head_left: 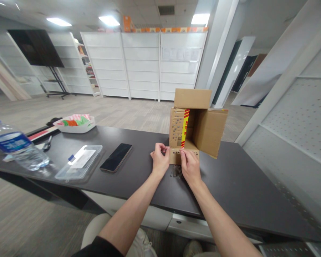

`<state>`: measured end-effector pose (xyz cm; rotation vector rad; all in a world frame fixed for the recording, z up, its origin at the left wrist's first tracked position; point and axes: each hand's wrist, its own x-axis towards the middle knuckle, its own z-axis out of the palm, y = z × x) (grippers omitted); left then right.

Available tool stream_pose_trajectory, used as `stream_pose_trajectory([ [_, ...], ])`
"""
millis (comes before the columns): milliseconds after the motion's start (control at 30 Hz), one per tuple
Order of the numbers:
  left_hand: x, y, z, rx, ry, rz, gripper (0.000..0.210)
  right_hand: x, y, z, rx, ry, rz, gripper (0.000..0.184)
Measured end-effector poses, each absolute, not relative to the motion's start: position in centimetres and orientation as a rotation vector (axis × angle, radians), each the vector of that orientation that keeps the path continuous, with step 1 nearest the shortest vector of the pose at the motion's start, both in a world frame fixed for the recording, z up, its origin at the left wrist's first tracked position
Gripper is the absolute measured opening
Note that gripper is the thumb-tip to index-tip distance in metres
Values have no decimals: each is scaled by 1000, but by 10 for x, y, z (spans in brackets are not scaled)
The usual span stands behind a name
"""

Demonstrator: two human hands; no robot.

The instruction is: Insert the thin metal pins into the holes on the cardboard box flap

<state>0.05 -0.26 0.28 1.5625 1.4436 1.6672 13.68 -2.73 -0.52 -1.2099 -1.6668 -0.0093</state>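
Observation:
An open cardboard box (199, 126) lies on its side on the dark table, its flaps spread. Small round metal heads dot its left flap, and a few more dark spots show along the lower flap (176, 158). At that lower flap's left edge my left hand (160, 159) is closed, thumb and fingertips pinched against the cardboard. My right hand (190, 165) pinches just over the same flap; whatever is between its fingertips is too small to make out. Below the flap, several thin metal screws or nails (176, 171) lie side by side, partly beside my right hand.
Left of my hands lie a black phone (116, 157) and a clear plastic case (80, 162). Farther left are a water bottle (17, 146) and a white tray (76, 127) with colourful contents. A white perforated panel (296, 128) rises at the right.

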Motion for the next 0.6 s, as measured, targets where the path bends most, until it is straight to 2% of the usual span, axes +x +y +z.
stream_pose_trajectory([
  [600, 1, -2, 2, 1604, 1461, 1683, 14, 135, -25, -10, -1195, -1737, -43, 24],
])
